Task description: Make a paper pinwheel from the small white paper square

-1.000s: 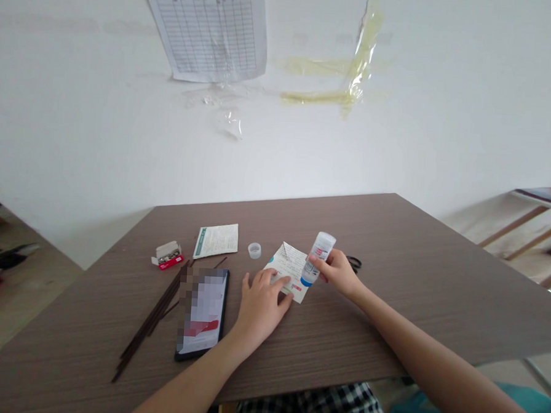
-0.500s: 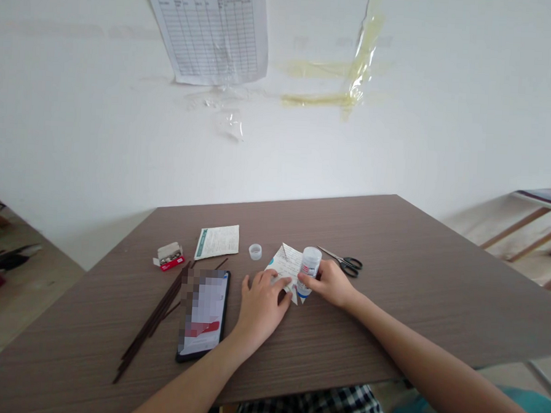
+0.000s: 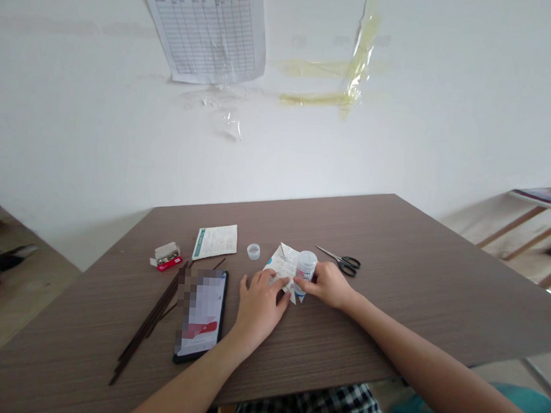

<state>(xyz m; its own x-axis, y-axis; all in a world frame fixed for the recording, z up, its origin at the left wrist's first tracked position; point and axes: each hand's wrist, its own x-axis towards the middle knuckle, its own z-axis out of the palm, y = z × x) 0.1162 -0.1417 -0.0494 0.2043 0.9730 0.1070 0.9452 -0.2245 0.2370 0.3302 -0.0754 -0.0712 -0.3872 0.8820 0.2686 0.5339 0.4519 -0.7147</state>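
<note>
A folded piece of printed paper [image 3: 282, 262] lies on the table in front of me, its lower end forming points. Spread fingers of my left hand [image 3: 260, 304] rest on its lower left part and press it to the table. My right hand [image 3: 329, 284] is wrapped round a small clear glue bottle [image 3: 306, 265] with a red and blue label. The bottle's lower end is down at the paper's right side; whether it touches the paper is hard to see. A translucent white cap [image 3: 253, 251] lies apart, beyond my left hand.
Black-handled scissors [image 3: 346, 264] lie beyond my right hand. To the left are a phone [image 3: 203, 313], several dark thin sticks [image 3: 152, 323], an open small red and white box [image 3: 167, 257] and a flat printed paper packet [image 3: 216, 241]. The wall [image 3: 305, 165] borders the table's far edge.
The glue bottle has moved down slightly and tilted a little in my right hand. My left hand stays on the paper. The whole view has shifted slightly.
</note>
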